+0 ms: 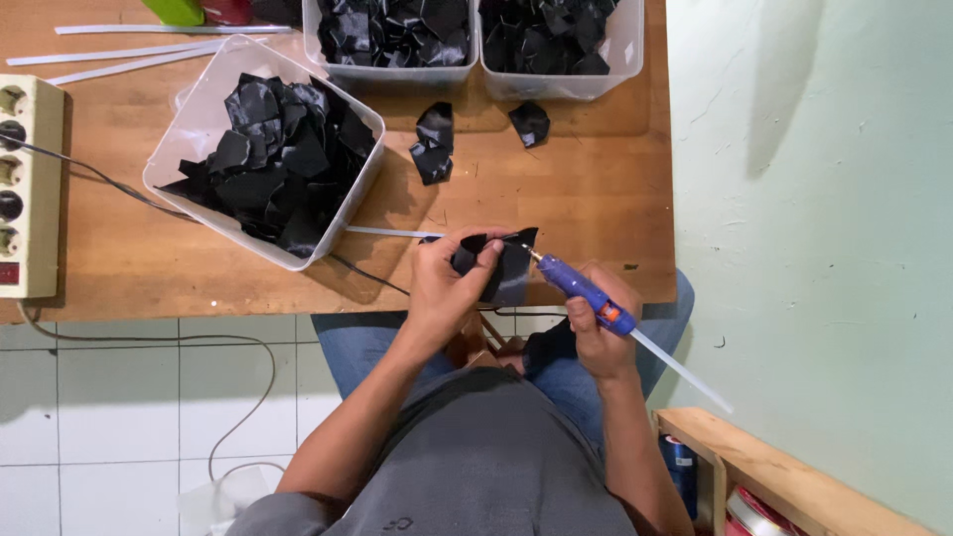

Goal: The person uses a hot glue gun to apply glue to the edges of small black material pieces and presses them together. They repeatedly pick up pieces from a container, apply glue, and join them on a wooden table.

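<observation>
Hands hold black piece, glue gun; tub beside

Three clear tubs of black pieces on wooden table; power strip left

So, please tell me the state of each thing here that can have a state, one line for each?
left hand: gripping a folded black satin piece
right hand: gripping the blue glue gun, nozzle at the piece
glue stick: loaded, sticking out behind the gun
tilted tub: open, filled with black pieces
two rear tubs: open, full
power strip: one plug in
</observation>
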